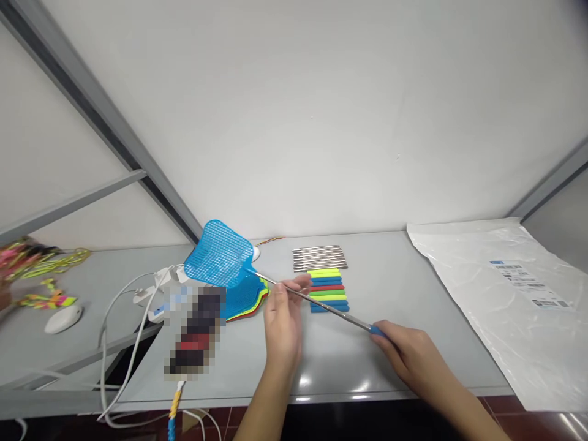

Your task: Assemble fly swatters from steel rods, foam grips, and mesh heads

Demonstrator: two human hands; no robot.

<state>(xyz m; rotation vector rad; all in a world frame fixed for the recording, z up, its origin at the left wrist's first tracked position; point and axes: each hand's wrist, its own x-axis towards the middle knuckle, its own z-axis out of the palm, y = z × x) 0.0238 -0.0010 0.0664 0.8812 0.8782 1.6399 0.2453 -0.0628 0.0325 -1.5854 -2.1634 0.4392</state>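
Note:
A blue fly swatter [218, 254] with a thin metal telescopic rod slants across the front of me, raised above the grey table. My left hand [282, 321] steadies the rod below the mesh head, thumb on top and fingers partly spread behind. Closed around the blue grip at the lower end is my right hand [413, 352]. Beyond my hands lie a row of metal rods [320, 258] and a row of yellow, blue, red and green grips [327, 294]. A pile of swatter heads [245, 296], blue on top, rests left of my left hand, partly covered.
A white plastic mailer [478, 294] with a label covers the table's right end. At left are a white power strip [158, 309], looping cables [105, 343], a white mouse [63, 319] and colourful cords [59, 264]. A pixelated object [197, 334] sits near the front edge.

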